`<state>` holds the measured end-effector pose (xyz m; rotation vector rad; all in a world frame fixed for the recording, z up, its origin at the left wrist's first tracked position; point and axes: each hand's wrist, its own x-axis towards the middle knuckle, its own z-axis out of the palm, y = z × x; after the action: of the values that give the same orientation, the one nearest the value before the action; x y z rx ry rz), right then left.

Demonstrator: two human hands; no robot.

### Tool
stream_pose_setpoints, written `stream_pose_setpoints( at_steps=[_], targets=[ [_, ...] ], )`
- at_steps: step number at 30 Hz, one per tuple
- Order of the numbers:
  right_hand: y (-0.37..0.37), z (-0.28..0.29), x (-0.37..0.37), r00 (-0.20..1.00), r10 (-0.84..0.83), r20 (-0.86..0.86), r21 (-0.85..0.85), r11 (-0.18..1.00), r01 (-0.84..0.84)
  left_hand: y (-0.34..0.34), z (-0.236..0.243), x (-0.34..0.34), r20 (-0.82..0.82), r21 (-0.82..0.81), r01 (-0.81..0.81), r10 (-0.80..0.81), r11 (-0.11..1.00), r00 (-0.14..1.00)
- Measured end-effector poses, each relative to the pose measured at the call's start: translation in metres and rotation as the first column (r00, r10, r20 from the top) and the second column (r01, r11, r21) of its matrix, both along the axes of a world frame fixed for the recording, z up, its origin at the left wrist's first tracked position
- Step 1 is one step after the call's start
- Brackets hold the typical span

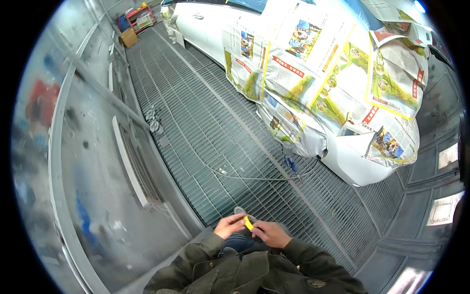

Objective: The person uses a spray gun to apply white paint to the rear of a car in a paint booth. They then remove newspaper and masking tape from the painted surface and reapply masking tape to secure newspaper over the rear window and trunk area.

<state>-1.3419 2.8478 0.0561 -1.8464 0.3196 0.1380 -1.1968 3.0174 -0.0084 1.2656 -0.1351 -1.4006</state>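
Where the two hands meet before the jacket (240, 272), the yellow strip (248, 224) slants down rightward between their fingertips, its lower end seemingly pinched by the right hand (271, 233), while I cannot tell whether the left hand (230, 226), close alongside, grips or merely touches it.

Bright yellow is shown by the strip (248, 224) between the left hand (230, 226) and the right hand (272, 233). Below them, the jacket (240, 274) is coloured dark olive. Ahead, the floor (220, 122) is striped grey; ahead-right, the white car (205, 32) is covered with paper (338, 73) printed green, red and yellow.
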Motion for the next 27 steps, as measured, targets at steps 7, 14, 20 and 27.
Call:
stream_pose_setpoints(
  at_steps=[7, 14, 20, 27],
  targets=[
    [-0.011, -0.013, 0.199, 0.936, 0.330, 0.121, -0.221, 0.929, -0.298, 0.011, 0.021, 0.181, 0.024, -0.067, -0.124, 0.126, 0.990, 0.992],
    [-0.040, -0.040, 0.394, 0.929, 0.329, 0.170, -0.197, 0.935, -0.295, -0.008, -0.029, 0.389, 0.146, 0.012, -0.127, 0.124, 0.992, 0.982],
    [-0.064, -0.029, 0.604, 0.935, 0.251, 0.252, -0.110, 0.967, -0.230, -0.034, -0.005, 0.610, 0.278, -0.043, -0.155, 0.161, 0.987, 0.947],
    [-0.099, 0.024, 0.734, 0.973, 0.080, 0.215, -0.077, 0.995, -0.065, -0.099, 0.027, 0.771, 0.147, -0.194, 0.095, -0.067, 0.976, 0.987]
  ],
)
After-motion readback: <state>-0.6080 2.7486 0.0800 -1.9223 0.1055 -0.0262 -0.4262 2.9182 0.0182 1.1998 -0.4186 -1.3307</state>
